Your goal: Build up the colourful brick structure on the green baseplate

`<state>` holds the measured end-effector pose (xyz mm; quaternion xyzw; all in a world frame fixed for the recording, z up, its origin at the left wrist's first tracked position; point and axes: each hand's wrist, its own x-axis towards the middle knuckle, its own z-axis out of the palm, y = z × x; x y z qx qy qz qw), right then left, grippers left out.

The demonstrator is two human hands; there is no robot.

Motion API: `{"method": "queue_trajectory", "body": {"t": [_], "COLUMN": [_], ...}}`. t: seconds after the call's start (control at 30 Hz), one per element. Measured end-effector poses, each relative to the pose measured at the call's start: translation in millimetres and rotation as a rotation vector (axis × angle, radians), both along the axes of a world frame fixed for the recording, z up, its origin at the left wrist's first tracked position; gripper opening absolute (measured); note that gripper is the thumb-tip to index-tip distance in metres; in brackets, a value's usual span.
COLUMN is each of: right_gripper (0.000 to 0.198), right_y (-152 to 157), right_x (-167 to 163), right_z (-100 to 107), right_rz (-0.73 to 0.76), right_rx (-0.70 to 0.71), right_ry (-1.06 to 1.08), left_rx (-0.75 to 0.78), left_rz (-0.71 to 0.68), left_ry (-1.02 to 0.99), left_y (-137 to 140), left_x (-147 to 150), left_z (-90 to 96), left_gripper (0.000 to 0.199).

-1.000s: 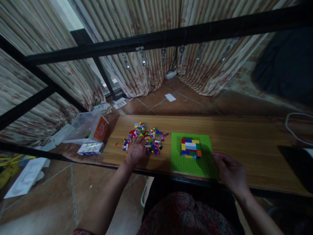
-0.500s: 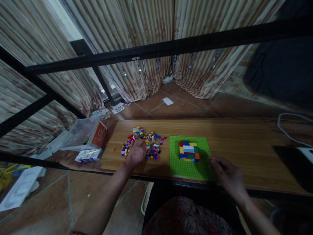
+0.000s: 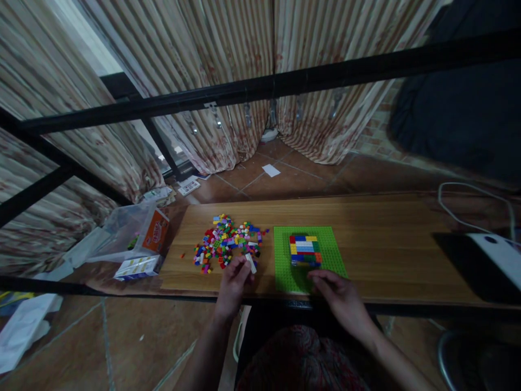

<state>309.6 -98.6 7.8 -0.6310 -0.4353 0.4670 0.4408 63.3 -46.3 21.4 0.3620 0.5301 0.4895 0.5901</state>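
My left hand point(image 3: 235, 282) pinches a long white toy brick point(image 3: 251, 263) between thumb and fingers, just in front of a heap of loose coloured bricks point(image 3: 222, 239). To the right of the heap lies a green studded baseplate point(image 3: 282, 277). On it stands a low block of bricks point(image 3: 304, 247) in red, yellow, blue, white, green and orange. My right hand point(image 3: 340, 296) hovers over the baseplate's front right part, close to the block's near side. Its thumb and forefinger are closed together; whether anything small is between them is hidden.
The wooden tabletop point(image 3: 386, 244) runs wide. Left of it are a clear plastic bin point(image 3: 118, 233) with an orange label and a white-and-purple box point(image 3: 137, 267). A black-and-white object point(image 3: 484, 260) and a white cable point(image 3: 443, 201) sit at the right. A black bar point(image 3: 244, 89) crosses beyond.
My left hand has come out of the brick heap towards me, now with a white brick. My right hand has moved left, from the baseplate's right edge to near the block. The view has shifted slightly.
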Motion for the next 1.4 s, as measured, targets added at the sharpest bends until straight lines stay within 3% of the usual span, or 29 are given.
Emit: {"method": "queue_trajectory", "body": {"t": [0.13, 0.27, 0.47, 0.67, 0.87, 1.07, 1.2, 1.4], "right_gripper": [0.033, 0.031, 0.039, 0.024, 0.026, 0.031, 0.037, 0.039], "right_y": [0.5, 18.6, 57.0, 88.0, 103.2, 104.6, 96.7, 66.5], "right_x": [-26.8, -57.5, -107.6, -136.2, -144.7, -137.5, -131.8, -125.1], "right_z": [0.3, 1.0, -3.0, -10.7, -14.0, -10.6, -3.4, 12.5], "right_rz": [0.082, 0.100, 0.092, 0.178, 0.275, 0.248, 0.213, 0.245], "right_rx": [-0.009, -0.023, -0.086, -0.089, -0.059, -0.074, -0.061, -0.026], "right_ry": [0.105, 0.217, 0.430, 0.344, 0.342, 0.363, 0.360, 0.417], "left_rx": [-0.145, -0.183, -0.069, 0.051, 0.081, 0.108, 0.105, 0.088], "left_rz": [0.051, 0.024, 0.050, 0.141, 0.255, 0.284, 0.291, 0.164], "left_ry": [-0.253, -0.336, -0.172, 0.041, 0.114, 0.148, 0.017, -0.253], "left_y": [-1.9, 5.0, 13.5, 28.9, 34.8, 32.4, 27.1, 6.9], "left_x": [13.3, 15.3, 10.9, -7.6, -20.0, -27.8, -24.2, 5.0], "left_z": [0.0, 1.7, -14.0, -32.1, -33.9, -28.9, -19.9, -0.5], "left_gripper": [0.039, 0.041, 0.035, 0.030, 0.029, 0.029, 0.026, 0.038]}}
